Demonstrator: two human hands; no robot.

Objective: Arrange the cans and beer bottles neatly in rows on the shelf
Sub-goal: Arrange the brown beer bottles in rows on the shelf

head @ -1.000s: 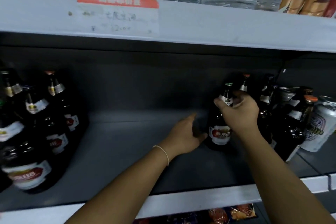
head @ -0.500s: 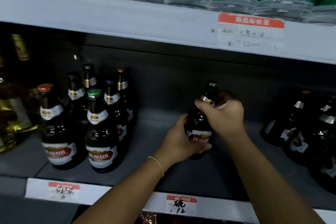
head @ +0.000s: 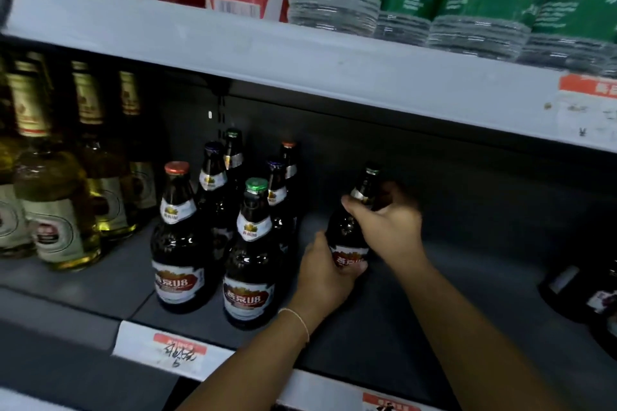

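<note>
Six dark bottles [head: 213, 230] already stand in two rows on the shelf [head: 384, 337]; beside them, the left hand [head: 325, 272] cups a seventh beer bottle [head: 350, 230] low while the right hand [head: 389, 227] grips its neck. More bottles at the far right [head: 587, 294] look unsorted.

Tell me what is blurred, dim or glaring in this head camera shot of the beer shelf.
Head view: the shelf recess is dim, the dark bottles at far right nearly lost in shadow. The right hand on the held bottle shows motion smear. The pale bottles at left are soft. The front green-capped bottle reads sharpest, with small glints. Shelf edges bow from the wide lens.
</note>
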